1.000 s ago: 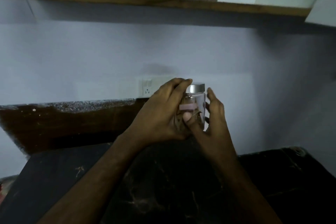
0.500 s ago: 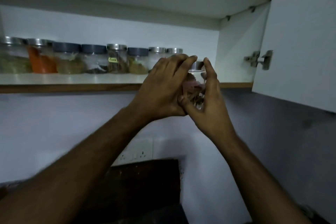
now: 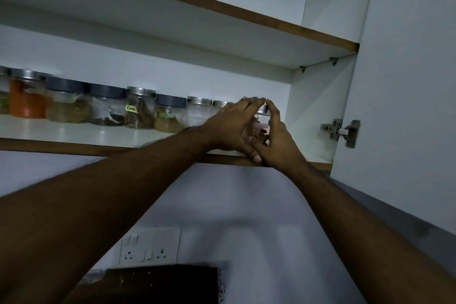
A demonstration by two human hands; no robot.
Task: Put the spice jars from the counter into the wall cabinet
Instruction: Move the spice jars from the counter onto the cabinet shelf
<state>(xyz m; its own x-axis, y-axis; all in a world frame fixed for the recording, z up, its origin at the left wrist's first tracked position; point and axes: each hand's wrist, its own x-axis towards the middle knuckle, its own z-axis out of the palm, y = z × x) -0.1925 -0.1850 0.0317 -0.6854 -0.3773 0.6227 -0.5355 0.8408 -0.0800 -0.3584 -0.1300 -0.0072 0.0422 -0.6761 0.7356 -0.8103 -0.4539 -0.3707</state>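
A glass spice jar (image 3: 261,123) with a steel lid and a pink label sits between both my hands at the right end of the lower cabinet shelf (image 3: 98,132). My left hand (image 3: 232,128) wraps its left side and my right hand (image 3: 277,142) cups its right side. Most of the jar is hidden by my fingers; whether its base rests on the shelf cannot be told. To its left stands a row of several spice jars (image 3: 140,108) with steel or dark lids, one with a yellow label.
The open cabinet door (image 3: 407,81) hangs at the right with its hinge (image 3: 341,131) close to my right hand. An upper shelf (image 3: 222,7) runs above. Below, a wall socket plate (image 3: 149,245) sits over a dark backsplash (image 3: 158,284).
Both hands have lifted the jar from above the counter up to the cabinet and pushed it onto the right end of the lower shelf. My view has tilted upward.
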